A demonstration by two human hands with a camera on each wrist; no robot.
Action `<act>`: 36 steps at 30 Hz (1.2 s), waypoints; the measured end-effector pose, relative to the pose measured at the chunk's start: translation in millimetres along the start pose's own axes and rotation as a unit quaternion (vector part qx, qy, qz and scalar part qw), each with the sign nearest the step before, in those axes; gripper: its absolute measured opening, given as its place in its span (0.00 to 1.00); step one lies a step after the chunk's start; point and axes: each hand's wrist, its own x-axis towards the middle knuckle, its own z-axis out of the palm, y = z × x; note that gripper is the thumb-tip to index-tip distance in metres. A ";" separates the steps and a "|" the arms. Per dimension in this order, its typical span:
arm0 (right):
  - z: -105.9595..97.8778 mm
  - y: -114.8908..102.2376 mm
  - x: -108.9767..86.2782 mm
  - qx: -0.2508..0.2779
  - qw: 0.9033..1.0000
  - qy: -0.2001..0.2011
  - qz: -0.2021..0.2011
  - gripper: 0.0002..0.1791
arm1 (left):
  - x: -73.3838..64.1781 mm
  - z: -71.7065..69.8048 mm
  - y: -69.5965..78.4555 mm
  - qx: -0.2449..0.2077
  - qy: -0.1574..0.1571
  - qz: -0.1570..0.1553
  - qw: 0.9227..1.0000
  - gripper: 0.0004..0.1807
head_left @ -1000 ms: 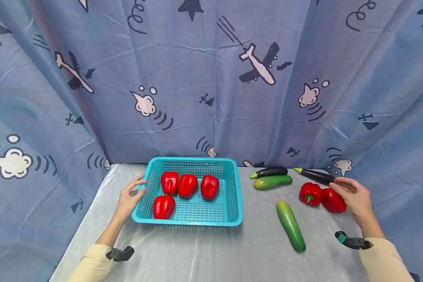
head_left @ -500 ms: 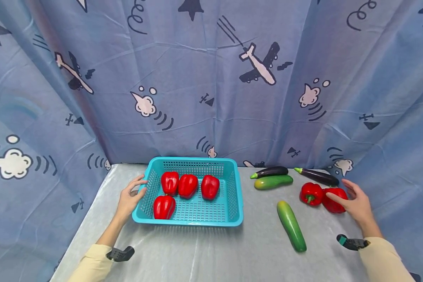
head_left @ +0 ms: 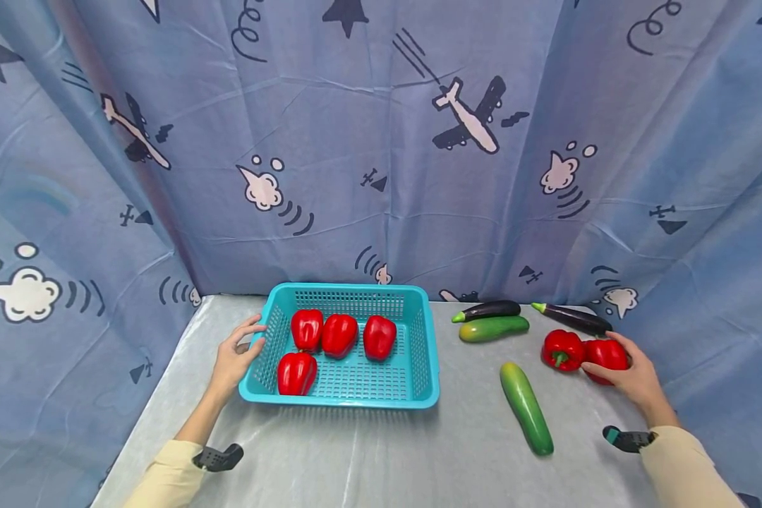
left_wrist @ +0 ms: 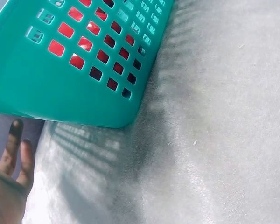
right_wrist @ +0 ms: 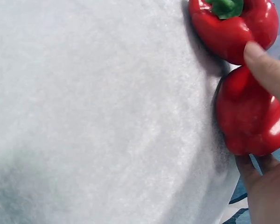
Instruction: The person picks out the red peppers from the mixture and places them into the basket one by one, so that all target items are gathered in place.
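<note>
My right hand point(head_left: 635, 374) is around a red bell pepper point(head_left: 603, 356) at the right of the table, thumb on its near side and fingers on its far side. In the right wrist view the thumb crosses over this pepper point(right_wrist: 247, 112), and fingers show beneath it. A second red bell pepper point(head_left: 561, 351), its green stem facing forward, lies against it on the left. My left hand point(head_left: 231, 360) has its fingers relaxed and spread at the left rim of a turquoise basket point(head_left: 381, 403). Inside the basket are several red bell peppers point(head_left: 339, 335).
An eggplant point(head_left: 574, 319) lies behind the right peppers. Another eggplant point(head_left: 490, 310) lies along a short cucumber point(head_left: 494, 329) right of the basket. A longer cucumber point(head_left: 525, 409) lies nearer the front. A blue patterned curtain point(head_left: 387, 141) hangs behind the table.
My right hand has moved from the right eggplant's end down to the right-hand red bell pepper, opening wide and then closing around it. The left hand and basket have stayed put.
</note>
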 end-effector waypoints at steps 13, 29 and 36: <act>-0.4 -3.8 -6.0 0.006 0.998 0.050 0.024 0.45 | 1.7 1.2 6.0 -0.017 0.000 -0.019 1.000 0.14; -7.3 -54.4 -19.9 0.117 0.987 0.098 0.048 0.49 | 0.6 0.7 6.1 -0.007 0.004 -0.020 1.000 0.14; -2.9 -78.2 -26.2 0.179 0.981 0.061 0.036 0.46 | -0.5 1.5 11.2 -0.006 0.005 -0.027 1.000 0.14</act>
